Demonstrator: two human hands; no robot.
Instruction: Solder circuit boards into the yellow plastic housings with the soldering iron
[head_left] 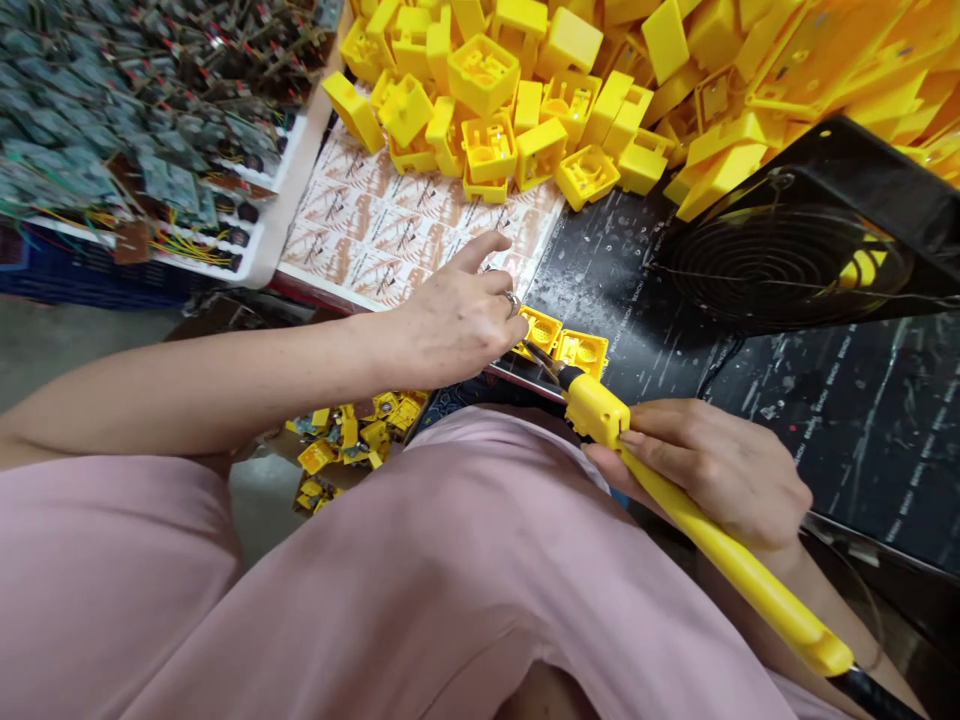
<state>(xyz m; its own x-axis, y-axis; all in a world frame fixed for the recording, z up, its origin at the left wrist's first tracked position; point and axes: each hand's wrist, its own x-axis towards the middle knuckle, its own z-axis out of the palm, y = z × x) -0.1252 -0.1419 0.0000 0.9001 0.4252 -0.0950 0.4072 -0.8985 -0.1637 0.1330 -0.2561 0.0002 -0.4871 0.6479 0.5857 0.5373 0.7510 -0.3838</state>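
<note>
grip of right hand (712,470) closed round soldering iron (742,572); left hand (457,320) half spread, touching yellow housing (541,329).

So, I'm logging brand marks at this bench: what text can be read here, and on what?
"BENCH": white, repeated in rows on the black mat; small, so only likely.
Label sheet: print too small to read.
Yellow tool in the right hand, yellow housings: no text visible.
</note>
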